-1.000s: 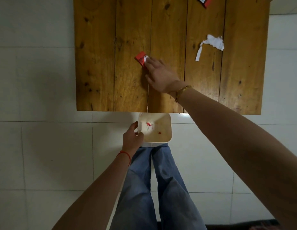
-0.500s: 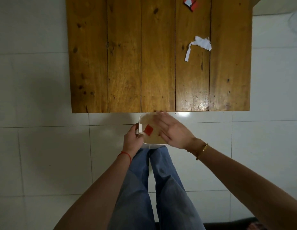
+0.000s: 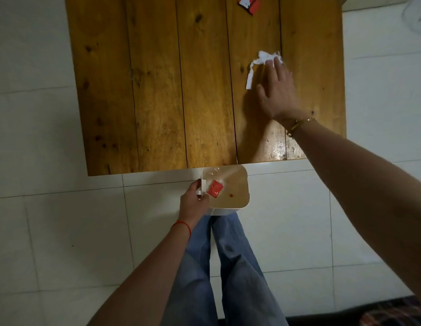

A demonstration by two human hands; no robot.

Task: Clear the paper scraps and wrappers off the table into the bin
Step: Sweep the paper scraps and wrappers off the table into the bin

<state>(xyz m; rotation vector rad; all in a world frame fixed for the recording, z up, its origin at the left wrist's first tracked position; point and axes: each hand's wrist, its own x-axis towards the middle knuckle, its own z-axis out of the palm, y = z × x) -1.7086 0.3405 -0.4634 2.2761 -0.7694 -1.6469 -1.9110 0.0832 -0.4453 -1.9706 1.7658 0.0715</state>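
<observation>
A wooden table (image 3: 157,90) fills the upper part of the head view. On its right side lies a torn white paper scrap (image 3: 258,63) with a long strip hanging from it. My right hand (image 3: 277,90) lies flat over the table, fingers spread, with the fingertips touching the scrap's right end. A red and white wrapper (image 3: 249,3) lies at the table's far edge. Below the table's near edge my left hand (image 3: 194,203) grips the left rim of a small white bin (image 3: 242,203). Inside the bin lies a red wrapper (image 3: 214,189) with a few small bits.
The floor is pale tile (image 3: 51,231) all around. My legs in blue jeans (image 3: 216,267) stand right behind the bin. A dark patterned mat (image 3: 393,314) shows at the bottom right corner.
My right hand left the bin, where the red wrapper now lies, and reached up to the white scrap on the right. The left hand kept hold of the bin.
</observation>
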